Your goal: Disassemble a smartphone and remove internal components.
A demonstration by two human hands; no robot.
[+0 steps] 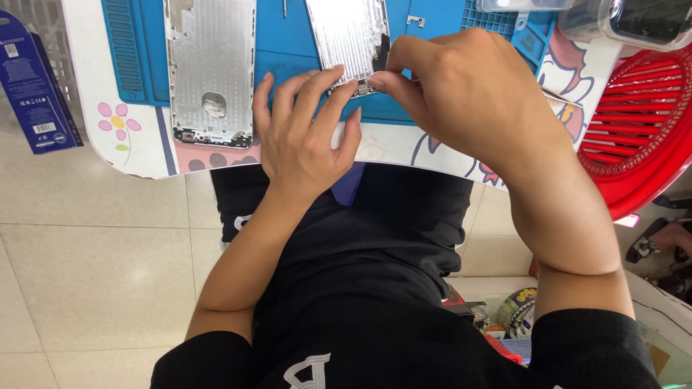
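Observation:
Two silver phone back housings lie on a blue work mat [288, 43]. One housing [209, 72] rests untouched at the left. The other housing [346, 32] sits in the middle, and both my hands meet at its near end. My left hand [303, 137] lies flat with its fingertips pressing that near edge. My right hand [461, 86] is curled, thumb and forefinger pinched on a small part at the same edge; the part itself is mostly hidden by the fingers.
The mat lies on a small white table [130, 144] with cartoon prints. A dark blue box [32, 79] stands at the left, a red plastic stool [634, 122] at the right, a clear container [620, 18] at the top right. Tiled floor lies below.

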